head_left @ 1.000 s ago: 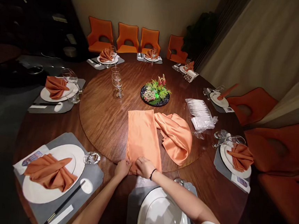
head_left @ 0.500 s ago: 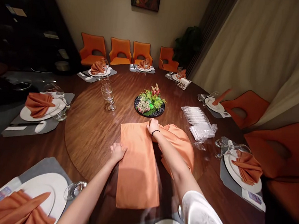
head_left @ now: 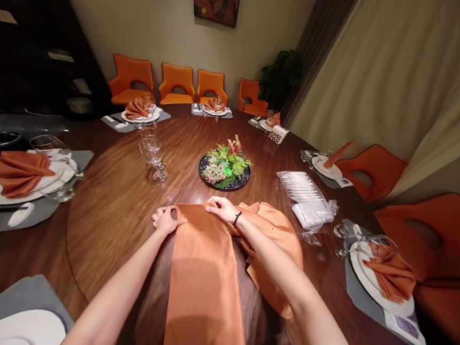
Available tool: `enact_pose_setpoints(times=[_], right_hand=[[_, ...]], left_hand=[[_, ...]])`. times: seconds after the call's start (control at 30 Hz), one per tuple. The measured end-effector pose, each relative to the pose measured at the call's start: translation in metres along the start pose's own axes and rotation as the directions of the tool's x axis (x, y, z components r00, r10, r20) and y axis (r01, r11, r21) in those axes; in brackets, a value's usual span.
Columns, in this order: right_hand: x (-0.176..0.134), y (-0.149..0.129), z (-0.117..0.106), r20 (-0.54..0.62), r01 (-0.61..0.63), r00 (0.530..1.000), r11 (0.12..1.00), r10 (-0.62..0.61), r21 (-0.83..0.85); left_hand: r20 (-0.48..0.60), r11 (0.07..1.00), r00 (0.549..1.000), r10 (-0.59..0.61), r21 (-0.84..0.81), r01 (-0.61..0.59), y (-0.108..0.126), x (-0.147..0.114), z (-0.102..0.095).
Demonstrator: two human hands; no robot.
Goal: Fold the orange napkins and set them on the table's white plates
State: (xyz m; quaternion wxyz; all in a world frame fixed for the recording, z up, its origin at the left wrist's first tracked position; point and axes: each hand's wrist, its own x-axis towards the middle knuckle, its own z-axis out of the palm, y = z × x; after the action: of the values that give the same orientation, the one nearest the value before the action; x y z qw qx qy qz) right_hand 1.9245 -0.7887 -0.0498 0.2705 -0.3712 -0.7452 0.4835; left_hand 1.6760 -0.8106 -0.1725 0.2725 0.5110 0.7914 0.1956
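Observation:
An orange cloth napkin [head_left: 202,277], folded into a long strip, lies on the table in front of me. My left hand [head_left: 166,220] is at its far left corner, thumb over the cloth and the other fingers curved beside the edge. At the far edge, my right hand [head_left: 223,210] pinches the cloth between thumb and fingers. A loose pile of orange cloth [head_left: 278,236] lies to the right, partly under my right forearm.
A plant centerpiece [head_left: 226,167] stands beyond my hands. Stemmed glasses [head_left: 153,157] are at left, plastic-wrapped white packets [head_left: 306,198] at right. Place settings with plates [head_left: 369,278] and folded napkins ring the round wooden table [head_left: 120,184]. Orange chairs [head_left: 177,84] stand behind.
My left hand has moved up along the strip's left edge to its far corner. My right hand has slid left along the far edge. The view has shifted.

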Motion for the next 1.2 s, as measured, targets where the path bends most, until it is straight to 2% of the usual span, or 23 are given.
enact_pose_setpoints(times=[0.07, 0.1, 0.17, 0.23, 0.3, 0.37, 0.47, 0.53, 0.63, 0.77, 0.83, 0.9, 0.97, 1.0, 1.07, 1.13, 1.17, 1.2], right_hand=[[-0.014, -0.03, 0.002, 0.072, 0.047, 0.996, 0.989, -0.057, 0.138], [-0.021, -0.045, 0.002, 0.09, 0.036, 0.994, 0.981, -0.054, 0.189], [-0.037, -0.072, 0.002, 0.1, 0.002, 0.995, 0.969, -0.028, 0.248], [-0.055, -0.096, -0.001, 0.111, -0.012, 0.994, 0.964, -0.019, 0.264], [-0.078, -0.119, -0.003, 0.113, 0.0, 0.993, 0.963, -0.031, 0.269], [-0.104, -0.141, -0.006, 0.092, 0.025, 0.994, 0.964, -0.051, 0.264], [-0.137, -0.173, -0.013, 0.065, 0.066, 0.994, 0.965, -0.084, 0.252], [-0.144, -0.192, -0.022, 0.067, 0.077, 0.993, 0.977, -0.092, 0.2], [-0.126, -0.211, -0.043, 0.024, 0.12, 0.992, 0.993, -0.121, 0.021], [-0.076, -0.218, -0.063, -0.136, 0.114, 0.979, 0.958, -0.154, -0.263], [-0.057, -0.227, -0.066, -0.261, 0.116, 0.94, 0.924, -0.221, -0.366], [-0.05, -0.244, -0.067, -0.37, 0.146, 0.873, 0.894, -0.317, -0.423], [-0.055, -0.266, -0.065, -0.438, 0.18, 0.803, 0.864, -0.405, -0.469], [-0.062, -0.276, -0.064, -0.454, 0.197, 0.771, 0.846, -0.446, -0.495], [-0.085, -0.287, -0.056, -0.46, 0.227, 0.725, 0.809, -0.512, -0.543], [-0.114, -0.281, -0.043, -0.438, 0.251, 0.715, 0.785, -0.545, -0.567], [-0.13, -0.27, -0.034, -0.418, 0.255, 0.727, 0.779, -0.544, -0.572], [-0.145, -0.254, -0.024, -0.396, 0.251, 0.748, 0.779, -0.533, -0.575]], left_hand=[[0.142, 0.973, 0.978, 0.151, -0.195, -0.122, -0.003, -0.011, -0.011], [0.23, 0.928, 0.943, 0.24, -0.34, -0.153, -0.003, -0.019, -0.018], [0.358, 0.781, 0.844, 0.399, -0.616, -0.108, 0.003, -0.041, -0.034], [0.394, 0.643, 0.787, 0.475, -0.766, -0.005, 0.01, -0.07, -0.054], [0.38, 0.566, 0.785, 0.489, -0.823, 0.045, 0.015, -0.102, -0.08], [0.358, 0.548, 0.807, 0.47, -0.835, 0.052, 0.019, -0.137, -0.112], [0.335, 0.618, 0.831, 0.444, -0.786, -0.014, 0.027, -0.182, -0.164], [0.326, 0.683, 0.823, 0.466, -0.723, -0.1, 0.039, -0.2, -0.197], [0.235, 0.725, 0.83, 0.506, -0.637, -0.261, 0.063, -0.201, -0.235], [0.008, 0.782, 0.9, 0.436, -0.497, -0.375, 0.098, -0.167, -0.266], [-0.115, 0.781, 0.896, 0.428, -0.451, -0.431, 0.116, -0.154, -0.283], [-0.225, 0.745, 0.871, 0.437, -0.453, -0.49, 0.134, -0.153, -0.303], [-0.302, 0.682, 0.826, 0.476, -0.466, -0.563, 0.147, -0.164, -0.323], [-0.338, 0.643, 0.788, 0.514, -0.457, -0.615, 0.151, -0.173, -0.331], [-0.417, 0.554, 0.664, 0.621, -0.365, -0.748, 0.148, -0.196, -0.341], [-0.441, 0.48, 0.528, 0.726, -0.225, -0.848, 0.132, -0.218, -0.338], [-0.423, 0.464, 0.489, 0.763, -0.168, -0.87, 0.12, -0.226, -0.331], [-0.382, 0.461, 0.473, 0.794, -0.13, -0.878, 0.105, -0.233, -0.321]])
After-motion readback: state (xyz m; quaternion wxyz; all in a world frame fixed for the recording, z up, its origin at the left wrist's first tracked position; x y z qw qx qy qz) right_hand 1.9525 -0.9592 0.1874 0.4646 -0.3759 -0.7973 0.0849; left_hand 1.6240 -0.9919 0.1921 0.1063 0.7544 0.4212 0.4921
